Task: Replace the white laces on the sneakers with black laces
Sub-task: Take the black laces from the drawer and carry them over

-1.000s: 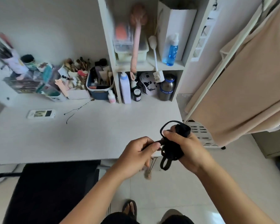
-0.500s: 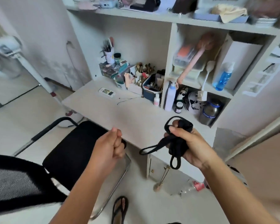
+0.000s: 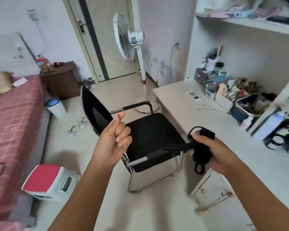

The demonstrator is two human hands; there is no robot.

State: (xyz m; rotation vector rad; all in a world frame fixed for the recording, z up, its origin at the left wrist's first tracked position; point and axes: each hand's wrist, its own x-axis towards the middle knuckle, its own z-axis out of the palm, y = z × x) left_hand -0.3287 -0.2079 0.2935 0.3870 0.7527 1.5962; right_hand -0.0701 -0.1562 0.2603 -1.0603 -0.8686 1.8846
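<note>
Head view: both forearms reach forward above a pale floor (image 3: 107,90).
Right hand (image 3: 212,150): fingers and thumb curled round a bundle of black laces (image 3: 201,154), held above the near edge of the desk (image 3: 182,104).
Black laces: matte black, flat, wound into a compact hank; one loop stands up above the thumb, two short loops hang below the palm, and one strand runs out leftward toward the left hand.
Left hand (image 3: 114,139): fingers curled into a fist, thumb raised; whether it pinches the strand's end cannot be told.
Chair (image 3: 150,135): black seat and mesh back on a chrome frame, directly beneath and between the hands.
Sneakers (image 3: 77,126): small, pale pair on the floor beyond the chair back, near the bed (image 3: 12,117); lace colour too small to tell.
Fan (image 3: 132,40): white pedestal type, upright beside the desk's far end.
Stool (image 3: 47,179): red-topped, white, low left on the floor.
</note>
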